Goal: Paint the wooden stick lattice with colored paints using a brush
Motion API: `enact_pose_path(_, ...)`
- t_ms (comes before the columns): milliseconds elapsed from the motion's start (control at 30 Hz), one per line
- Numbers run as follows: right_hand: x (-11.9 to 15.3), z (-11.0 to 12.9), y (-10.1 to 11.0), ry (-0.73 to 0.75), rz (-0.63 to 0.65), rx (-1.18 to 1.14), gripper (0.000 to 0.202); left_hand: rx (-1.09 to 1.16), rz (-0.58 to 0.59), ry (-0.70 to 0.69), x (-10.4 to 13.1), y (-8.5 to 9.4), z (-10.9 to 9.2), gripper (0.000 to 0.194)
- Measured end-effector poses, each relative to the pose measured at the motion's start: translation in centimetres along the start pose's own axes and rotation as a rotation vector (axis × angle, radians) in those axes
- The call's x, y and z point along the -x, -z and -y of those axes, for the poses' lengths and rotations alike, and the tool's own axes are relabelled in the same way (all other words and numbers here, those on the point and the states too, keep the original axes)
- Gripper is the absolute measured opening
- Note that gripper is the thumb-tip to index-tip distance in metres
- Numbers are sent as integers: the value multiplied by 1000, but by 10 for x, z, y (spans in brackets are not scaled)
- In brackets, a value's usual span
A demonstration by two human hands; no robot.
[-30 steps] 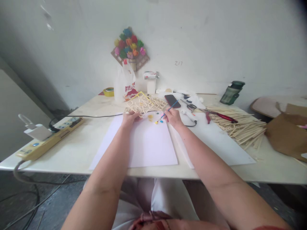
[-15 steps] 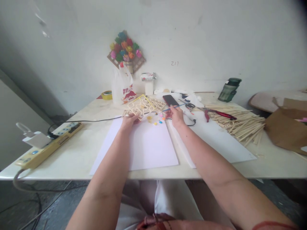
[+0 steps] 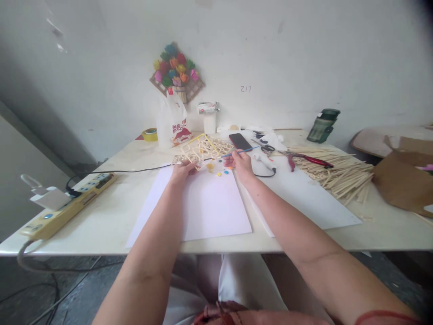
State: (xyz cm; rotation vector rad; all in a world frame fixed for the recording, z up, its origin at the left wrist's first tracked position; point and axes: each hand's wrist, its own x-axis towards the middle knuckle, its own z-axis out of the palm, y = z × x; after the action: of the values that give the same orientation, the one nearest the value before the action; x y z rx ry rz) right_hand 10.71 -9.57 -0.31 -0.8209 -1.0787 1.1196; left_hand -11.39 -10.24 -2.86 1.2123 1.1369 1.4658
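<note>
My left hand (image 3: 184, 169) is closed on the near edge of a lattice frame (image 3: 198, 148) made of thin pale wooden sticks. One far edge of that frame is yellow. My right hand (image 3: 241, 164) pinches a slim blue paintbrush (image 3: 241, 151), its tip pointing left toward the frame. Whether the bristles touch the sticks cannot be made out. Between both hands, small dabs of paint (image 3: 226, 172) in yellow, blue, orange and green lie at the far edge of a white sheet (image 3: 216, 205).
A phone (image 3: 240, 141), scissors (image 3: 267, 148), a white glue gun (image 3: 264, 161) and red-handled pliers (image 3: 313, 161) lie beyond my right hand. Loose wooden sticks (image 3: 345, 178) are heaped to the right. A power strip (image 3: 72, 203) sits left; a plastic bag (image 3: 172, 122) stands behind.
My right hand has shifted slightly left with the paintbrush, bringing its tip nearer the frame. More of the glue gun shows now. My left hand stays nearly still.
</note>
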Motion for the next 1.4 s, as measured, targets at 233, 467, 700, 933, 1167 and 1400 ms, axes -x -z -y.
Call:
enact_pose_path(233, -1, -4, -2, 13, -8, 50, 23, 21, 4, 3, 2, -2, -3, 34)
enact_pose_path(467, -4, 0, 3, 33, -99, 32, 26, 11, 10, -10, 3, -2, -4, 35)
enact_pose_path(700, 1, 0, -2, 26, -62, 33, 22, 2, 27, -14, 2, -1, -2, 33)
enact_pose_path(933, 1, -3, -3, 64, -58, 43, 30, -26, 37, -16, 3, -1, -4, 36)
enact_pose_path(1167, -3, -3, 1, 120, -96, 50, 30, -17, 24, -11, 2, 0, -3, 35)
enact_pose_path(1400, 1, -9, 1, 306, 30, 234, 36, -22, 5, -2, 3, -2, -6, 36)
